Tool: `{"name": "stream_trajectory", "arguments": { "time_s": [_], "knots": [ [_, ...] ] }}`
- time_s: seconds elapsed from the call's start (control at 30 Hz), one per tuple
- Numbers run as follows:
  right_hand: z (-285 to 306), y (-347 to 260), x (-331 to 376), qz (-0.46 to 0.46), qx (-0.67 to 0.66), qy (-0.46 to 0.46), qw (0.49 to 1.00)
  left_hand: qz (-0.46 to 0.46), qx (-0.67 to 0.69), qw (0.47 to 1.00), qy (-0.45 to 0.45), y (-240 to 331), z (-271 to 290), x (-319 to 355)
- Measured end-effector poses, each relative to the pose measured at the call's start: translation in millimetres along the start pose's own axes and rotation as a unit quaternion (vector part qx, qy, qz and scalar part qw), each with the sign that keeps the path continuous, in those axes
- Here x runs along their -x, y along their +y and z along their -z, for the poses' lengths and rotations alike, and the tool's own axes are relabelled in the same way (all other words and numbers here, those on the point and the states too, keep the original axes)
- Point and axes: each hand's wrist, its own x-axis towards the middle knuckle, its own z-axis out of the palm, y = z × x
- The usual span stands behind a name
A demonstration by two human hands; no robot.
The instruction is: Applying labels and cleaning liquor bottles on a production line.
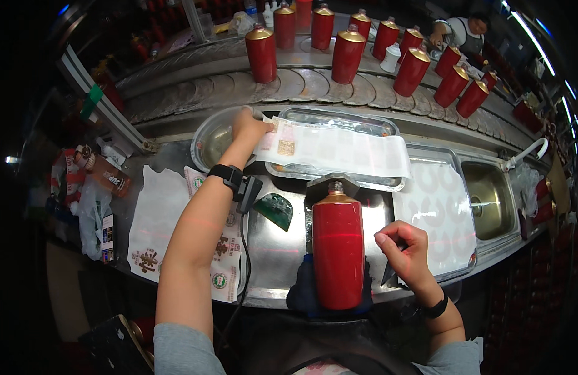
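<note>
My left hand (248, 125) pinches the label strip (336, 150), right hand (404, 253) seemingly curled round a blade; red bottle (338, 250) still unlabelled.

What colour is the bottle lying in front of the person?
The bottle is glossy red with a gold shoulder, seen clearly in the head view.

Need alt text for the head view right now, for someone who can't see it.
A red bottle lies on a steel counter in front of the person, whose left hand grips a long white label sheet over a metal tray. The right hand holds a small dark tool beside the bottle. More red bottles stand on a conveyor behind.
</note>
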Motion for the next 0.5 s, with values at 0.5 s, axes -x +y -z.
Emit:
{"name": "stream_trajectory", "arguments": {
  "time_s": [0.5],
  "knots": [
    [9.2,-30.0,44.5,0.216,0.179,-0.197,0.939,0.032,-0.228,0.971,0.063,-46.6,46.3,2.8]
  ]
}}
